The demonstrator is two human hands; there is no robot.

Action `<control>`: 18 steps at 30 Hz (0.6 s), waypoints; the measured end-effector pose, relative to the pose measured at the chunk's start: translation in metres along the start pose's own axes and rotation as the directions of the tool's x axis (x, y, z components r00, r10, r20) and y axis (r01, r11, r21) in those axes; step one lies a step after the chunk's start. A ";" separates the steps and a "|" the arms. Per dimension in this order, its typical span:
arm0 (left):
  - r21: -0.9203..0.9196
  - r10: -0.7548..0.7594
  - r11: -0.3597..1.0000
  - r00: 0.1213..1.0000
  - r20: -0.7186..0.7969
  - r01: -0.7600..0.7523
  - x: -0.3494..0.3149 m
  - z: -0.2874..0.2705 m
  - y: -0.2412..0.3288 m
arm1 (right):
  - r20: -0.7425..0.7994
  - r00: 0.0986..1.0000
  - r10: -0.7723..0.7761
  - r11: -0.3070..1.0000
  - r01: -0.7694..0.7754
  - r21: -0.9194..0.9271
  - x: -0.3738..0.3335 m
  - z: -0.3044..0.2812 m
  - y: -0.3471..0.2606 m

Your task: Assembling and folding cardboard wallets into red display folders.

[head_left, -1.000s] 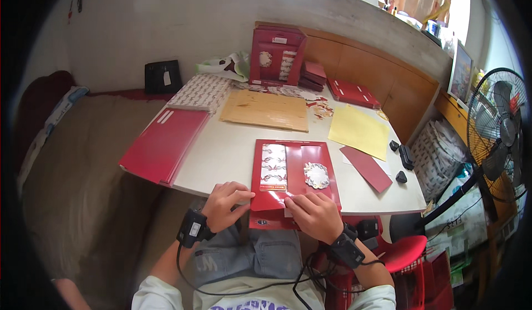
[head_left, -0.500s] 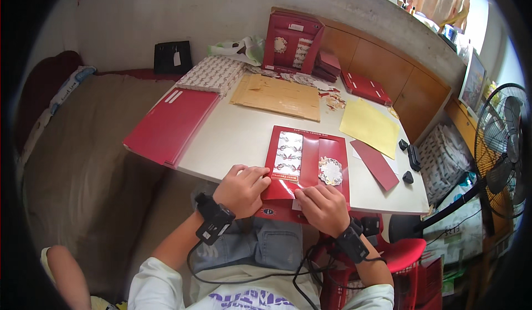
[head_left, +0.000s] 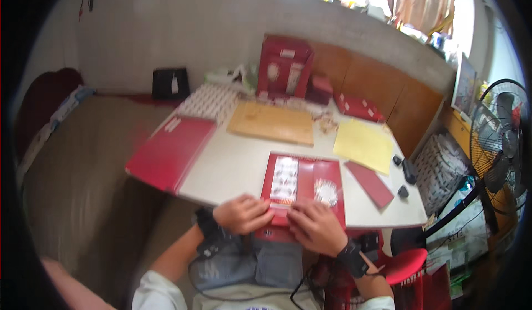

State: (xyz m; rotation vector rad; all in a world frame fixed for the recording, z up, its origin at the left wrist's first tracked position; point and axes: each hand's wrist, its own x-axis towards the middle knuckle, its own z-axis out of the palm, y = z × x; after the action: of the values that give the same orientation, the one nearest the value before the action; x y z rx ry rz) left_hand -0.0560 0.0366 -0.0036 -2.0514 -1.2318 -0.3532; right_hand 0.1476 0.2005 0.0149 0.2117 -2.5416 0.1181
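Observation:
A red printed card wallet [head_left: 334, 172] lies at the near edge of the white table. On its left half is a white patterned strip [head_left: 285, 179], on its right half a round white lacy piece [head_left: 326, 192]. My left hand [head_left: 242, 214] has its fingers closed at the wallet's near left corner. My right hand [head_left: 317, 225] bends over the near edge, with fingertips pressing the card close to the left fingertips. Between them a narrow fold of the near edge shows, blurred. The wallet's lower part hangs over the table edge above my lap.
A red stack [head_left: 172, 152] lies left, a brown cardboard sheet [head_left: 269, 123] beyond the wallet. To the right are a yellow sheet [head_left: 364, 145], a dark red strip [head_left: 370, 184] and small black devices [head_left: 409, 171]. A fan [head_left: 501, 143] stands far right. Another person's arm [head_left: 72, 285] shows lower left.
The view has tilted up, so everything sits lower in the picture and looks more blurred. My right fingertips have slid slightly left and farther up the card's near edge; my left hand stays at its corner.

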 end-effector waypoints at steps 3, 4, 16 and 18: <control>-0.053 -0.038 0.998 0.999 0.009 0.038 0.000 0.001 0.019 | 0.043 0.999 0.005 0.999 -0.007 0.035 -0.013 -0.004 -0.008; -0.063 -0.041 0.997 0.999 0.020 0.042 -0.008 0.000 0.018 | 0.091 0.996 0.022 0.998 -0.027 0.050 -0.011 -0.004 -0.012; -0.148 -0.127 0.982 0.990 -0.059 0.117 -0.004 -0.007 0.008 | 0.035 0.997 0.062 0.998 -0.062 -0.013 -0.006 -0.028 0.002; -0.141 -0.181 0.974 0.983 -0.027 0.175 -0.012 -0.002 0.014 | 0.078 0.989 0.123 0.992 -0.125 0.012 -0.014 -0.023 0.008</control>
State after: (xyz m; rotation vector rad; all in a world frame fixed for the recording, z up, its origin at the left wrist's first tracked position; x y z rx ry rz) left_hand -0.0500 0.0233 -0.0152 -2.0425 -1.4057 -0.5754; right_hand 0.1706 0.2134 0.0257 0.0655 -2.6313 0.1827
